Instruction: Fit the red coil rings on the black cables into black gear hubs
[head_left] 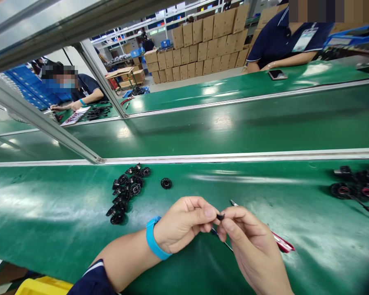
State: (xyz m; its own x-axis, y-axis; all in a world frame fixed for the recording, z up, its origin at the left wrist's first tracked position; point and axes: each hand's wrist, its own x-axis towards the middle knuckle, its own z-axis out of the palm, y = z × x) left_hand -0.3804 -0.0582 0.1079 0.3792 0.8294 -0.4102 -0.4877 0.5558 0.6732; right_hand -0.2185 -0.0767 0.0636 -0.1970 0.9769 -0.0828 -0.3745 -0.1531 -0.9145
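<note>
My left hand (187,221), with a blue band at the wrist, pinches a small black part (220,216) between thumb and fingertips. My right hand (249,235) grips the same part from the other side, so the two hands meet over the green table. Fingers cover most of the part, and its exact kind cannot be made out. Beneath my right hand lies a tool with a red handle (283,242), partly hidden. A thin dark rod (226,241) shows below the fingers. Beyond my left hand, a single round black ring-shaped part (166,183) rests flat.
Several black parts (123,196) are heaped to the left. More black parts with cables (356,184) lie at the right edge. A metal post (49,127) rises at left. Across the tables sit two co-workers, one near a phone (277,75). A yellow bin (43,285) stands lower left.
</note>
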